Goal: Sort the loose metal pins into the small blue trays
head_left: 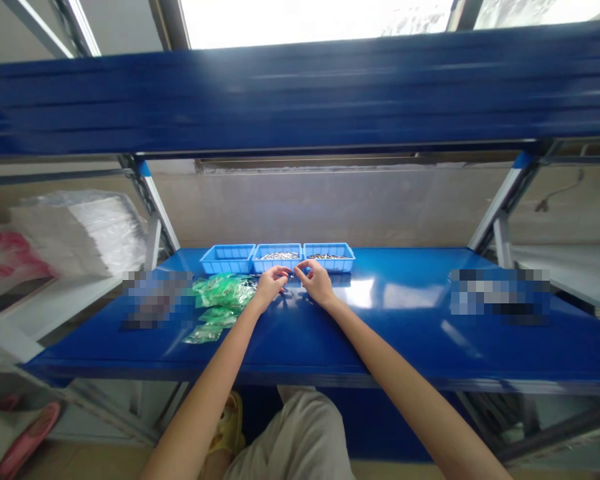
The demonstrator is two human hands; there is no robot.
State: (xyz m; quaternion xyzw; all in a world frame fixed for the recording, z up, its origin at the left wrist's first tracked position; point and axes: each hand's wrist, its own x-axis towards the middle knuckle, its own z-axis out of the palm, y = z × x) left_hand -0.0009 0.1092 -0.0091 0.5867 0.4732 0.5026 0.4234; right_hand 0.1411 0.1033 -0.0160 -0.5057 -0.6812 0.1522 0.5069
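Observation:
My left hand (271, 287) and my right hand (317, 281) meet just above the blue tabletop (405, 333), in front of the bins. Fingers and thumb of each are drawn together in a pinch, the tips almost touching. Whatever sits between them is too small to name. Behind the hands stand a middle blue bin (278, 268) with many small silvery metal pieces and a right blue bin (330, 266) with darker slim metal pieces. Beside my left hand lies a pile of green plastic bags (225, 292).
A left blue bin (225, 259) shows no contents. Blurred-out patches cover both ends of the table. A wide blue shelf (300, 100) spans overhead on grey posts. Plastic-wrapped white stacks (85, 230) lie on a side shelf at left.

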